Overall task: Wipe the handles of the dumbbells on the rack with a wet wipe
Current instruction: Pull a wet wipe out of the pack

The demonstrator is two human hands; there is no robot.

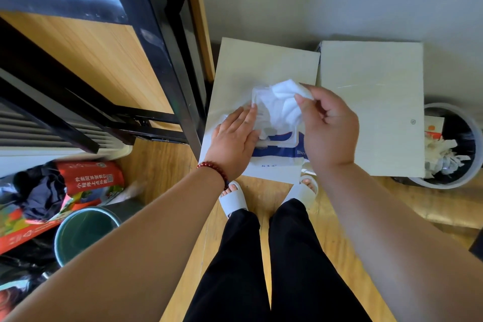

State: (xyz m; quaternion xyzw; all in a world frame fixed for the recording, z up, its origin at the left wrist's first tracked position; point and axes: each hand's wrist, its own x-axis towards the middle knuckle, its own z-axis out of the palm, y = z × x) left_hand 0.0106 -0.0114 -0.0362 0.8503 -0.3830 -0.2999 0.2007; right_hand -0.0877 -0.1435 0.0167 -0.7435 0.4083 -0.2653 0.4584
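Looking straight down, person standing. Left hand [235, 138] lies flat, fingers straight, pressing on the left side of a wipes pack [277, 153] (white w/ blue print). The pack's clear flip lid [258, 94] is up on the far side. Right hand [329, 128] is raised just above the pack, thumb & fingers pinching a crumpled white wet wipe [283, 104]; the wipe's lower end runs down to the pack opening. Hands are near each other, not touching. The pack sits on the near part of a pale cardboard box [248, 65]; a 2nd box [371, 102] is just beside it on the right. Far right, a round bin [474, 165] w/ paper scraps inside. Red bead bracelet [214, 168] on the left wrist. Below: black trousers, white slippers [232, 198] on a wood floor [261, 191]. On the left, a black metal frame [162, 60] w/ a wood panel, and near it a red printed bag [88, 178], dark clothing and a green bucket [58, 238].
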